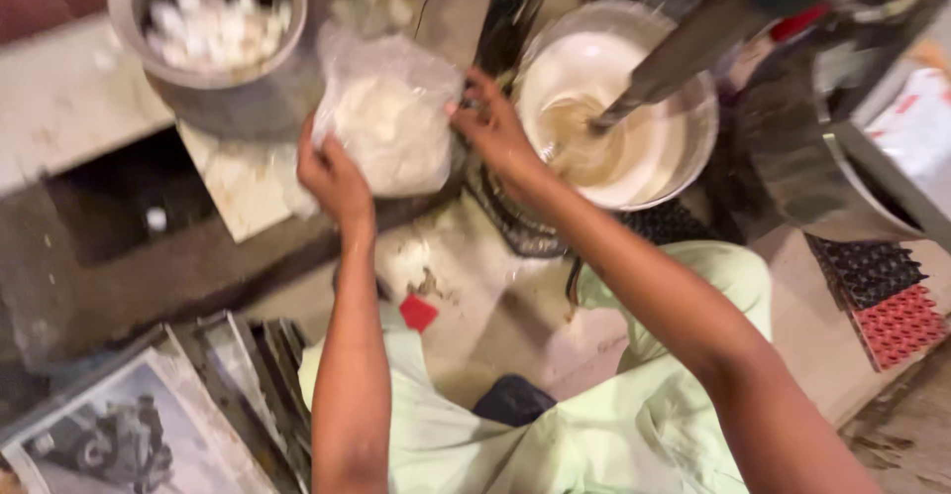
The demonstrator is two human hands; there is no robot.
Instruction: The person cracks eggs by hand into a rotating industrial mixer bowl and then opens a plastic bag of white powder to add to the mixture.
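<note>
1. The floor (495, 306), pale and stained, is carrying everything; the person is sitting on it, pale green clothing showing at the bottom of the head view.
2. A steel bowl (684, 147) is sitting at the far right of the floor, holding a pale brownish liquid; a blurred metal tool (674, 63) is dipping into it from above.
3. A grey metal pot (213, 78) is standing at the far left, filled with small white lumps (213, 23).
4. A clear plastic bag (391, 117) of white powdery material is resting between pot and bowl, lying partly on a pale tile (243, 182) beside the pot.
5. The left hand (335, 179) is gripping the bag's left edge, fingers closed on the plastic.
6. The right hand (495, 127) is pinching the bag's right edge, just beside the bowl's rim; whether it is touching the bowl cannot be told through the blur.
7. Red and black perforated mats (887, 301) are lying at the right edge.
8. A small red scrap (418, 313) is lying on the floor near the left forearm.
</note>
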